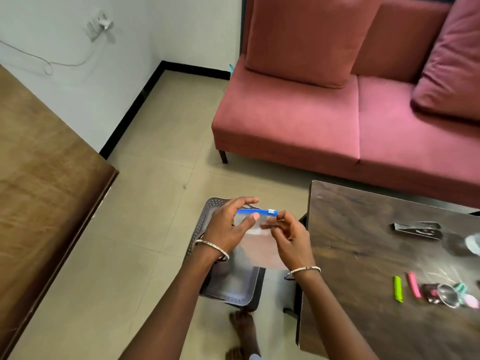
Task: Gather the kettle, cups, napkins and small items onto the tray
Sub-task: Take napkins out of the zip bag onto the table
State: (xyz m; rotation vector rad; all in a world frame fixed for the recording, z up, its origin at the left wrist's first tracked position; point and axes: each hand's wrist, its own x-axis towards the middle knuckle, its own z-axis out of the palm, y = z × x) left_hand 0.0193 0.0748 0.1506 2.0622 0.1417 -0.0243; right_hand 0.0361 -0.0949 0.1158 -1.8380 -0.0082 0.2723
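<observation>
I hold a clear zip bag (255, 245) with a blue slider strip upright in front of me. My left hand (230, 226) grips its top left corner, thumb on the front. My right hand (288, 236) pinches the strip's right end by the white slider. Beneath the bag, on the floor, stands a dark perforated basket (200, 229) with a clear bag lying in it. On the dark wooden table (363, 242) to the right lie small items: a green clip (398, 289), a pink clip (414, 285), a clear round piece (447, 295) and more clips.
A red sofa (311, 120) with cushions stands behind the table. A brown wooden surface (44, 178) fills the left side. A dark flat stand (418, 229) and a clear object (472, 242) sit at the table's right edge. My bare foot (244, 331) is on the tiled floor.
</observation>
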